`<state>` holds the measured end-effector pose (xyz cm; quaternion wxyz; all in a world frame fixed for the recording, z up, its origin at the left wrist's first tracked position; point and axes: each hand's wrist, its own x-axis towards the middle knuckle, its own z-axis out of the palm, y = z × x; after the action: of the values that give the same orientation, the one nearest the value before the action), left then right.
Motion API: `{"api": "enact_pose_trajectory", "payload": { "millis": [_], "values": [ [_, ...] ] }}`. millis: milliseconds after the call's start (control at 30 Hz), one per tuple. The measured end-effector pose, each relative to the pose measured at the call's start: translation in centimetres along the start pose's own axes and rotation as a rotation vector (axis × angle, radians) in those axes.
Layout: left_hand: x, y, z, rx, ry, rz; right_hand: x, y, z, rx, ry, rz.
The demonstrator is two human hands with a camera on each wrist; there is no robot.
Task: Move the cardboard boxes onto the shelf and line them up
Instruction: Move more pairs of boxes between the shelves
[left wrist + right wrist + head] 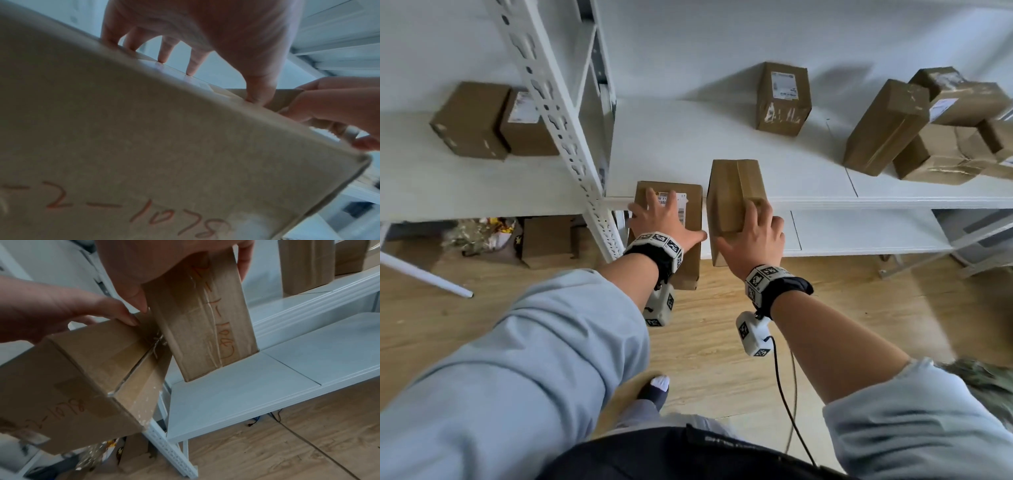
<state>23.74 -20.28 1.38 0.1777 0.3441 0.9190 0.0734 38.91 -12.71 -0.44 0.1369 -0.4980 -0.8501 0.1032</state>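
A white wall [722, 31] backs a white metal shelf [722, 144] whose perforated upright post [558, 113] slants across the left of the head view. A lower white shelf board [246, 386] sits beneath it, and the floor [722, 325] is light wood-grain boards with a dark cable [787, 404] trailing over it.

On the shelf right of the post, a heap of cardboard boxes [928, 130] lies jumbled at the far right, some leaning on others. A single box [782, 99] stands upright near the wall, with a white shipping label too small to read. Left of the post, a pair of boxes [493, 123] sit touching side by side; the right one carries a white label.

At the shelf's front edge two boxes are held just beside each other. The left hand [661, 219] lies spread over the top of the left box [678, 219], fingertips and thumb pressing down around its edges to hold it; its top bears a barcode label, and its side has orange handwriting that looks like "8L01-2". The right hand [753, 236] grasps the narrower right box [732, 195] by its top, thumb on one side and fingers on the other. This box is tilted over the lower board, with orange handwriting under clear tape that cannot be read.
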Motion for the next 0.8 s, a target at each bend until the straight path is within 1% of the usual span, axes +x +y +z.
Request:
{"api": "enact_pose_trajectory", "payload": {
  "millis": [100, 200, 333, 467, 600, 800],
  "values": [
    [-2.1, -2.9, -0.9, 0.036, 0.033, -0.089, -1.2, -1.1, 0.2, 0.023, -0.029, -0.108],
    [-3.8, -6.3, -2.2, 0.063, 0.073, -0.154, -2.3, -3.2, 0.9, 0.036, -0.076, -0.209],
    [-5.8, -11.4, -3.2, 0.034, 0.093, -0.258, -4.7, -8.1, 2.5, 0.063, -0.143, -0.296],
    [-7.2, -17.1, -3.9, -0.012, 0.12, -0.353, -7.0, -13.7, 4.2, 0.058, -0.21, -0.434],
    [-6.9, -23.3, -5.6, -0.042, 0.147, -0.423, -7.4, -20.0, 5.9, 0.036, -0.228, -0.525],
    [-3.3, -33.2, -9.4, -0.108, 0.182, -0.461, -6.8, -30.9, 8.5, 0.037, -0.223, -0.566]
  ]
}}
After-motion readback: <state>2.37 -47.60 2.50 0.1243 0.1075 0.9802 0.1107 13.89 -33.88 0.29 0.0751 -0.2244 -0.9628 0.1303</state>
